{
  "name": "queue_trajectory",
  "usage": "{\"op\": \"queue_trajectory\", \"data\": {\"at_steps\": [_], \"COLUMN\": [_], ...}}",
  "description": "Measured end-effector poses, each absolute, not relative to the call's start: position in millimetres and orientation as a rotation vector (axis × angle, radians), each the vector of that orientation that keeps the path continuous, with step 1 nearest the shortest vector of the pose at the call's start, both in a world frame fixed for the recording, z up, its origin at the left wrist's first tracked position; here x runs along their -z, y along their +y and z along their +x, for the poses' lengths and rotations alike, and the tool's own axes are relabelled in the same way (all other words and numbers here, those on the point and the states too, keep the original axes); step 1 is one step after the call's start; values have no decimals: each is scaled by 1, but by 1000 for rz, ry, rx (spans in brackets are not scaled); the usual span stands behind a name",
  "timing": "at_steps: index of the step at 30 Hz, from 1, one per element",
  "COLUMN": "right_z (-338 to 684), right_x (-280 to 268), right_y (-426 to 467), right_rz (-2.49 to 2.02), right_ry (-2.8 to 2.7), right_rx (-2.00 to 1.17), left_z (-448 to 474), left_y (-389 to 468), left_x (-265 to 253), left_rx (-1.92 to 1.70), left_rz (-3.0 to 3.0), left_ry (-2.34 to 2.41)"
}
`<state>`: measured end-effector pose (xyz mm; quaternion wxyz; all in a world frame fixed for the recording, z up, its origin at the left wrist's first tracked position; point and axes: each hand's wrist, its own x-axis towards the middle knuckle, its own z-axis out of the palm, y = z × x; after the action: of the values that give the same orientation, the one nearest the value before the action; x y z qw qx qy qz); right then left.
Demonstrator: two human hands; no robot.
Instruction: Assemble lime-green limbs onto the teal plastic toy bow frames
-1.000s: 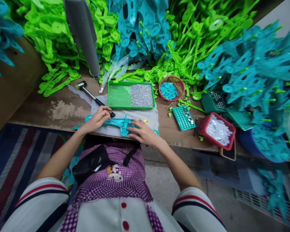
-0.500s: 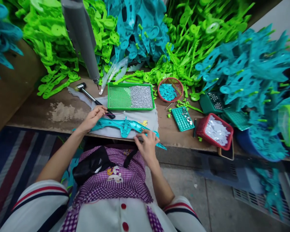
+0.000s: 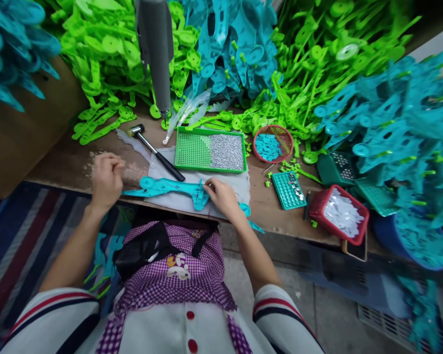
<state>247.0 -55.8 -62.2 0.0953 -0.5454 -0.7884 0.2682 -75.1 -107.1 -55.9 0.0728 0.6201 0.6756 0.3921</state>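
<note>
A long teal plastic part (image 3: 170, 186) lies along the front edge of the workbench, partly on a pale cloth (image 3: 157, 168). My right hand (image 3: 224, 197) covers its right section, thumb and fingers pinched at the upright crosspiece near the middle. Whether a thin cord is also between those fingertips is too small to tell. Off the part's left end, my left hand (image 3: 106, 178) is raised with curled fingers, slightly blurred; anything inside it is hidden. Behind the part rests a hammer (image 3: 162, 156), next to a green tray (image 3: 211, 170) of small silvery pieces.
A grey power screwdriver (image 3: 158, 64) hangs over the bench. Piles of lime-green parts (image 3: 107, 54) and teal parts (image 3: 398, 113) line the back and right. Rightward stand a red basket (image 3: 290, 142), a teal tray (image 3: 280, 189) and a red bin (image 3: 319, 216) of white pieces.
My left hand has left the teal part and moved left. My right hand has shifted from the part's right end to its crosspiece. The view has swung slightly left.
</note>
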Motion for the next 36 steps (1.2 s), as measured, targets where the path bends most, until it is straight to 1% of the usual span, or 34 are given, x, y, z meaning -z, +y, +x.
{"op": "queue_trajectory", "data": {"at_steps": [3,5,7,8,10,12,15,17,20,24,26,28,32,36], "right_z": [262,272,278,279,275,265,249,243,247,271,285,296,306,316], "right_x": [54,43,36,37,47,64,89,95,89,65,48,32,11,10], "right_y": [-62,-79,-104,-119,-147,-167,-178,-178,-174,-161,-147,-128,-94,-91], "right_rz": [-1401,-1413,-1504,-1531,-1571,-1650,-1768,-1782,-1704,-1669,-1714,-1779,-1861,-1877], "right_ry": [-2215,-2051,-1931,-1948,-2079,-2173,-2159,-2124,-2055,-1781,-1757,-1891,-2321,-2628], "right_rx": [-778,-621,-466,-454,-486,-417,-293,-319,-532,-949,-1062,-1011,-787,-777], "left_z": [-95,-97,-94,-92,-89,-87,-87,-87,-89,-89,-88,-87,-82,-74], "left_y": [-119,-124,-126,-126,-125,-123,-122,-124,-127,-126,-123,-119,-110,-106], "left_x": [66,73,77,78,79,78,75,74,75,72,65,57,49,56], "left_rx": [-1068,-1020,-1053,-1094,-1163,-1194,-1176,-1145,-1141,-1185,-1149,-1094,-998,-972], "left_rz": [1654,1546,1472,1442,1410,1443,1568,1620,1475,946,793,757,861,993], "left_ry": [2183,2201,2158,2126,2056,2024,2077,2118,2049,1675,1496,1382,1305,1327]}}
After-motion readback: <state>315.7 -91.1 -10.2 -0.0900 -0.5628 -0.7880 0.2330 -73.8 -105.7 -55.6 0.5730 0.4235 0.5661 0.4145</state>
